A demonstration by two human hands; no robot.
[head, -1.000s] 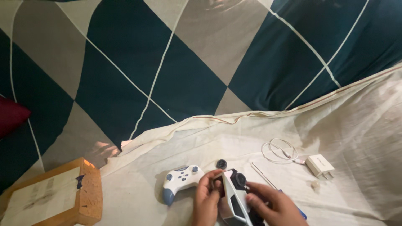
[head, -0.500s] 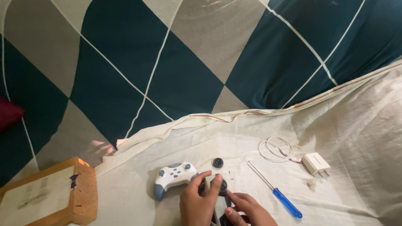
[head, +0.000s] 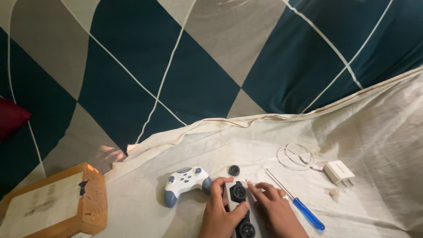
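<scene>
My left hand [head: 221,210] and my right hand [head: 274,210] both grip a white game-controller shell [head: 239,203] at the bottom middle. It shows two black thumbstick parts, one near its top and one lower down. A second controller, white with grey-blue grips and buttons [head: 185,182], lies just left of my left hand on the cream cloth [head: 185,150]. A loose black round thumbstick cap [head: 234,170] rests just above the held shell. A screwdriver with a blue handle [head: 298,202] lies beside my right hand.
A white charger plug [head: 339,172] with a coiled white cable [head: 297,156] lies to the right, with a small pale bit [head: 334,192] below it. A wooden box [head: 53,204] sits at the lower left. A dark-teal and grey diamond-patterned bedsheet [head: 194,66] fills the background. A dark red cushion [head: 11,118] is at the left edge.
The view has shifted a little. My hands have turned the white shell flatter onto the cloth, and my right hand has come closer to the screwdriver.
</scene>
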